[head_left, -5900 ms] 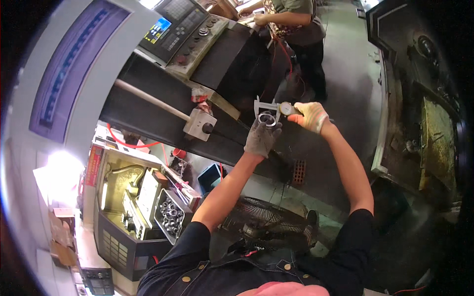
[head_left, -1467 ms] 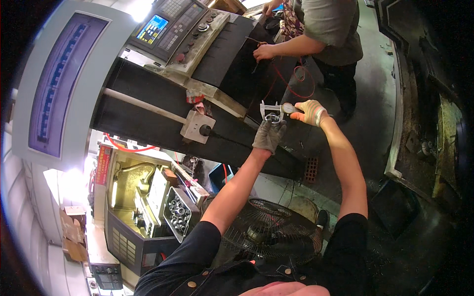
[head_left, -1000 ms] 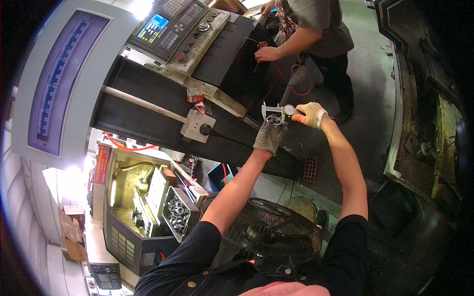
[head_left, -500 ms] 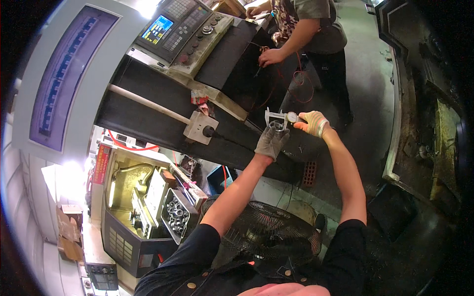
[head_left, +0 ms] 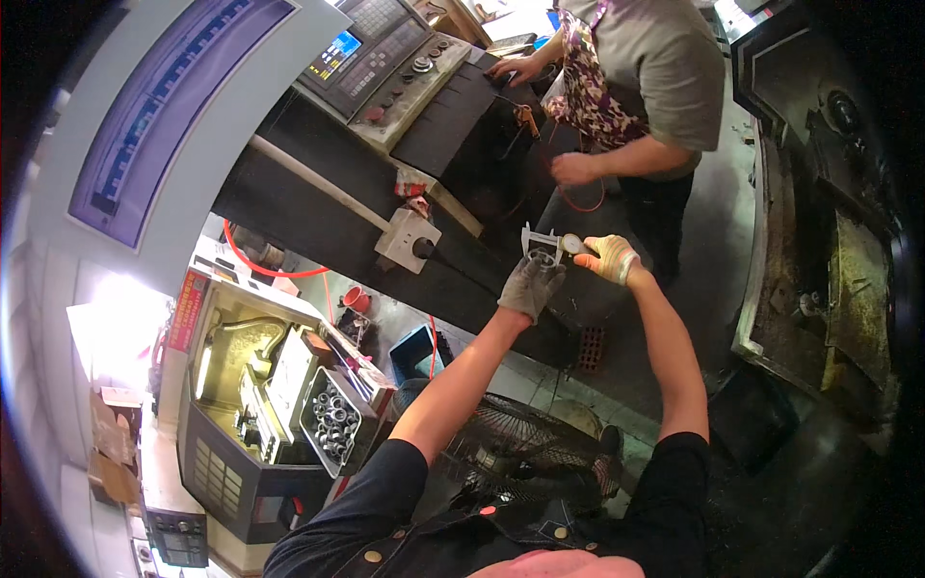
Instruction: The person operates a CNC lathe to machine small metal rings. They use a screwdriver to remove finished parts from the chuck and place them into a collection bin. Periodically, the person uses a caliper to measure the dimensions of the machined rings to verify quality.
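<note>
A metal ring (head_left: 541, 259) is gripped by the gloved left hand (head_left: 531, 284); a dial caliper (head_left: 554, 244) set over it is grasped by the right hand (head_left: 609, 258), far from the body.

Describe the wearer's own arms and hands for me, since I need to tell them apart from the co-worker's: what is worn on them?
The left hand wears a grey, worn-looking knit work glove. The right hand wears a pale yellowish glove with a lighter cuff band at the wrist. Both forearms are bare from wrist to above the elbow. Short black sleeves cover the upper arms, part of a dark shirt with round buttons near the collar.
</note>
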Demonstrator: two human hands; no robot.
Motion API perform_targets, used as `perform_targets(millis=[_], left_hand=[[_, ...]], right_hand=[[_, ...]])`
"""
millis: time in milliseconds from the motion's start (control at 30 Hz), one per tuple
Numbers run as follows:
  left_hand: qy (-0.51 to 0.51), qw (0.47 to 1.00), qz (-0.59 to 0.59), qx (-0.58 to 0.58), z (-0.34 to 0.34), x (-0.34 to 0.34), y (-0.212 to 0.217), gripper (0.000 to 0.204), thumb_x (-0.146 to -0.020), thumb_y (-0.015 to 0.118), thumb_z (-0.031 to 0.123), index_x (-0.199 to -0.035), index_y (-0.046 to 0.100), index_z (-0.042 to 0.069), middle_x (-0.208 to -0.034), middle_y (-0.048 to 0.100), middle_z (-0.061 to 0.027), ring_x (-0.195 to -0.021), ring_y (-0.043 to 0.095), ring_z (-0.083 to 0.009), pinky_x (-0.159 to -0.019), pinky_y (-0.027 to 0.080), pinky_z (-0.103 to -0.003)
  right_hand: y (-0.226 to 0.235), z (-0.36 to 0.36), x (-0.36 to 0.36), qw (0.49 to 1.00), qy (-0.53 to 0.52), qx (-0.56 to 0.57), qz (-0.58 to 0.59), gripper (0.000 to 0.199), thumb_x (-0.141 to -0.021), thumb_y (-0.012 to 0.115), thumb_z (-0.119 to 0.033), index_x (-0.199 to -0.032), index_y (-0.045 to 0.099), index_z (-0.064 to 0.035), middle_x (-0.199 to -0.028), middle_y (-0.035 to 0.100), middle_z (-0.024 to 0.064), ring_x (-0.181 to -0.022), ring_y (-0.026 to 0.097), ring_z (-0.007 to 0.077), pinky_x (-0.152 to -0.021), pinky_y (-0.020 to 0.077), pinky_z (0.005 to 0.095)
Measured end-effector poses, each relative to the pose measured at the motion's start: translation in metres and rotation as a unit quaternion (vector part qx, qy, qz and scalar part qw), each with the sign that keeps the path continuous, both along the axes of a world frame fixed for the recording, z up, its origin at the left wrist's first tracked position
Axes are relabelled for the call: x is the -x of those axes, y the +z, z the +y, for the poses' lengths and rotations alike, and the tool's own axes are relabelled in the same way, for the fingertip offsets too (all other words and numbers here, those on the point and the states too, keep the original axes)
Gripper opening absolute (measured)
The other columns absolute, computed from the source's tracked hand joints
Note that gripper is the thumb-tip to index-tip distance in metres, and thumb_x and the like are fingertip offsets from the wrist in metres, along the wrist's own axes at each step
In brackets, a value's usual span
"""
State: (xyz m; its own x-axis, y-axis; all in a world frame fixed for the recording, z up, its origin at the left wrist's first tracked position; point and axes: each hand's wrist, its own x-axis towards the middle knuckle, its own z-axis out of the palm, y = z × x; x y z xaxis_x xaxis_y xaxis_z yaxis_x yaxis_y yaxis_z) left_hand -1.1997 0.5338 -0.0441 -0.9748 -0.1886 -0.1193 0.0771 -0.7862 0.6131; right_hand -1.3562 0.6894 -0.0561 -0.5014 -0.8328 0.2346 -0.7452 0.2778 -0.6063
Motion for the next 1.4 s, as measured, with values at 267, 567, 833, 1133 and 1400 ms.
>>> perform_targets(millis=[267, 567, 833, 1133, 1400], left_hand=[[0.006, 1.0, -0.003, -0.002, 0.005, -0.014, 0.01, 0.025, -0.08, 0.063, 0.015, -0.101, 0.054, 0.008, -0.096, 0.059, -0.0073, -0.091, 0.057, -0.0264, -0.083, 0.048, -0.041], [0.006, 1.0, 0.0, -0.018, 0.0, -0.018, 0.001, 0.017, -0.081, 0.062, 0.013, -0.095, 0.056, 0.007, -0.09, 0.061, -0.0071, -0.091, 0.057, -0.0264, -0.085, 0.046, -0.043], [0.006, 1.0, -0.006, 0.0, -0.001, -0.013, -0.007, 0.016, -0.081, 0.062, 0.015, -0.095, 0.057, 0.008, -0.092, 0.061, -0.0063, -0.092, 0.057, -0.0253, -0.086, 0.046, -0.042], [-0.015, 1.0, 0.0, 0.004, -0.012, -0.013, -0.025, 0.022, -0.088, 0.049, 0.02, -0.105, 0.053, 0.006, -0.105, 0.057, -0.012, -0.099, 0.053, -0.0305, -0.089, 0.043, -0.042], [-0.001, 1.0, 0.001, 0.003, -0.005, -0.019, -0.009, 0.028, -0.081, 0.061, 0.017, -0.105, 0.053, 0.005, -0.106, 0.057, -0.0124, -0.101, 0.052, -0.0308, -0.091, 0.043, -0.044]], right_hand=[[0.002, 0.0, -0.014, 1.0, -0.001, 0.029, -0.006, 0.05, -0.077, 0.051, -0.054, -0.081, 0.054, -0.0051, -0.075, 0.057, 0.0192, -0.077, 0.054, 0.04, -0.063, 0.0407, 0.0436], [-0.003, -0.003, -0.019, 1.0, 0.0, 0.01, 0.0, 0.044, -0.078, 0.054, -0.049, -0.084, 0.055, -0.0057, -0.078, 0.058, 0.0183, -0.078, 0.055, 0.0384, -0.064, 0.0416, 0.0431], [-0.007, 0.001, -0.014, 1.0, -0.009, -0.026, 0.009, 0.048, -0.079, 0.051, -0.053, -0.087, 0.056, -0.0052, -0.082, 0.06, 0.018, -0.083, 0.057, 0.0366, -0.07, 0.0432, 0.0431], [0.003, 0.002, -0.015, 0.998, -0.007, -0.052, -0.022, 0.049, -0.078, 0.05, -0.055, -0.087, 0.057, -0.0065, -0.082, 0.061, 0.0169, -0.083, 0.057, 0.0362, -0.07, 0.0435, 0.0426], [0.005, 0.0, -0.017, 0.999, 0.004, -0.034, -0.021, 0.05, -0.077, 0.052, -0.054, -0.09, 0.058, -0.0062, -0.086, 0.061, 0.018, -0.086, 0.056, 0.0369, -0.071, 0.0436, 0.0429]])
